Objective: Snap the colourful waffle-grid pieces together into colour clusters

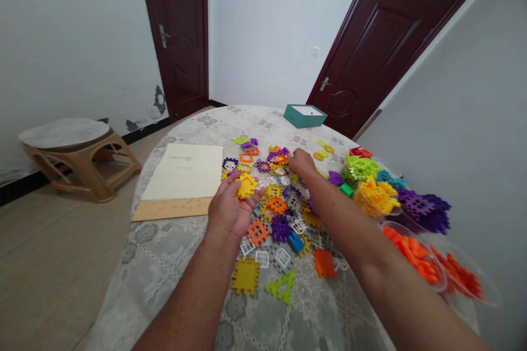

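Many flat plastic interlocking pieces (276, 205) in orange, yellow, purple, green and white lie scattered on a round table with a grey patterned cloth (173, 263). My left hand (230, 207) lies palm up over the near side of the scatter, its fingers curled round a yellow piece (246, 186). My right hand (301, 162) reaches further back, knuckles up, fingers closed down among orange and purple pieces; what they grip is hidden.
Clear bowls at the right hold sorted pieces: green (361, 168), yellow (376, 196), purple (424, 209), orange (415, 256). A cream paper sheet on a brown envelope (181, 175) lies left. A teal box (305, 115) sits at the far edge. A stool (76, 153) stands left.
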Tool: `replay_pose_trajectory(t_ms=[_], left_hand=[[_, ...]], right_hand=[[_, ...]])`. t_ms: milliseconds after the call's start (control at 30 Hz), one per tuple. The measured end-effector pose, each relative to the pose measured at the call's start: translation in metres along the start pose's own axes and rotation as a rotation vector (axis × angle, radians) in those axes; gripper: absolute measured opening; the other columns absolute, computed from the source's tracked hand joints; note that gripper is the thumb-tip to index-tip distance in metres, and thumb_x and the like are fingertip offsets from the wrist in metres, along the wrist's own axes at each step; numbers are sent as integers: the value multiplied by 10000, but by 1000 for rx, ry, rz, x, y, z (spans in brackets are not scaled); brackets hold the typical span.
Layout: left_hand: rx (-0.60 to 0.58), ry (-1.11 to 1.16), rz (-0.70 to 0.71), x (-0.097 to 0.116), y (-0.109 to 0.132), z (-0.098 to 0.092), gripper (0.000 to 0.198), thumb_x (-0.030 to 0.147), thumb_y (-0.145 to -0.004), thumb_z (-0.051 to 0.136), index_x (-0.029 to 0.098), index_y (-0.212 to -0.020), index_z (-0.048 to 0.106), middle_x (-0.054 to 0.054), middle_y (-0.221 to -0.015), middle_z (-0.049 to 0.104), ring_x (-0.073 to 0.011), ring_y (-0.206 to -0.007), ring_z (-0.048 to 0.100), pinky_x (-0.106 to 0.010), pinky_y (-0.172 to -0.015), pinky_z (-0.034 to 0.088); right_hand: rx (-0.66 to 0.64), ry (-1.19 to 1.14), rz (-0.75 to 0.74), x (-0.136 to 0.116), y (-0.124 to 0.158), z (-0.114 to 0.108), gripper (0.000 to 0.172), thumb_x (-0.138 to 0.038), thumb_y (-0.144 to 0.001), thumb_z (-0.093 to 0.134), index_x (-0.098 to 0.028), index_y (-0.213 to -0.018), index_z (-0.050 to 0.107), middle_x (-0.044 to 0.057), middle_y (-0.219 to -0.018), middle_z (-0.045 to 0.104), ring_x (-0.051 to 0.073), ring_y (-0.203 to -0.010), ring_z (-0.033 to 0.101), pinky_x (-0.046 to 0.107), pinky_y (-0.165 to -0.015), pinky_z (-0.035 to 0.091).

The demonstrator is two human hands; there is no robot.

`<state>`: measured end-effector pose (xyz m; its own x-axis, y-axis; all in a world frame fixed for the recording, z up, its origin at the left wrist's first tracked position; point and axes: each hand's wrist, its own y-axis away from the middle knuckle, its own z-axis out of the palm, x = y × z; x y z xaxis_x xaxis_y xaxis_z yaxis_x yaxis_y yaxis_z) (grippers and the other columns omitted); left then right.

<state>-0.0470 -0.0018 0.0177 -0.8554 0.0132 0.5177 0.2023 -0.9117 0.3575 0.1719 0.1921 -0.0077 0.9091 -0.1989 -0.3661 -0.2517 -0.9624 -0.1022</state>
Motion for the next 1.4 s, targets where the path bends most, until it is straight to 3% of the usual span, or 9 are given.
replay_pose_trajectory(t_ms=[200, 367, 667, 767, 900, 1033, 1133, 1300, 1400], left_hand=[[-3, -6, -17, 1, 2, 1, 310, 45, -858, 526, 174, -1121, 630, -154, -1102, 685, -265, -988, 731, -420, -743, 663], [-12, -9, -10, 2, 2, 1, 256, 59, -875, 528, 170, -1083, 626, -161, -1099, 682, -274, -973, 730, -393, -695, 659], [25, 26, -20, 2, 5, 4, 199, 85, -890, 563, 178, -1036, 663, -133, -1086, 669, -242, -954, 702, -461, -785, 663], [36, 35, -20, 2, 6, 5, 127, 116, -896, 618, 170, -999, 668, -110, -1060, 672, -223, -931, 696, -464, -791, 661], [8, 31, -11, 1, 7, 6, 73, 128, -886, 678, 164, -949, 671, -91, -1058, 698, -199, -926, 697, -450, -809, 655], [-79, -6, -5, -2, 6, 3, 94, 127, -886, 675, 159, -975, 678, -105, -1085, 713, -214, -960, 707, -419, -793, 653], [-56, -29, 19, -4, 2, 1, 174, 66, -869, 614, 173, -993, 672, -96, -1048, 709, -208, -942, 708, -406, -803, 650], [-2, -43, 45, -4, -3, -1, 260, 52, -845, 566, 192, -1036, 675, -118, -1126, 702, -258, -1053, 709, -503, -875, 641], [16, -40, 55, -4, -3, -2, 250, 59, -843, 567, 201, -1018, 675, -108, -1132, 693, -263, -1061, 701, -557, -892, 633]], right_hand=[[-56, -116, 25, -4, -7, 9, 272, -205, -794, 674, -123, -1019, 803, 147, -980, 800, 255, -904, 743, 286, -759, 490], [-33, -292, 24, 9, 9, 9, 306, -227, -750, 612, -133, -976, 795, 36, -735, 736, 190, -662, 670, 258, -617, 460], [162, -572, -15, 36, 58, -29, 348, -377, -747, 566, -168, -998, 688, 45, -850, 700, 195, -790, 627, 263, -646, 478], [42, -779, -23, 27, 85, -45, 373, -452, -747, 626, -201, -1023, 630, -14, -732, 617, 150, -603, 540, 251, -532, 419], [-326, -1125, -128, -4, 134, -56, 473, -455, -702, 779, -238, -1084, 603, -82, -663, 531, 96, -486, 416, 225, -461, 322], [-453, -980, -283, -38, 172, -44, 389, -405, -794, 725, -233, -1134, 649, -71, -684, 584, 101, -505, 456, 231, -484, 355], [-373, -793, -422, -49, 177, -30, 323, -382, -858, 696, -229, -1142, 709, -42, -745, 656, 123, -608, 547, 240, -570, 419], [-132, -523, -535, -42, 145, -22, 222, -330, -996, 588, -222, -1088, 759, 20, -983, 766, 178, -891, 676, 282, -819, 511], [4, -186, -551, -33, 111, -19, 260, -227, -1012, 541, -189, -1145, 761, 93, -1164, 760, 221, -1111, 658, 330, -1021, 465]])
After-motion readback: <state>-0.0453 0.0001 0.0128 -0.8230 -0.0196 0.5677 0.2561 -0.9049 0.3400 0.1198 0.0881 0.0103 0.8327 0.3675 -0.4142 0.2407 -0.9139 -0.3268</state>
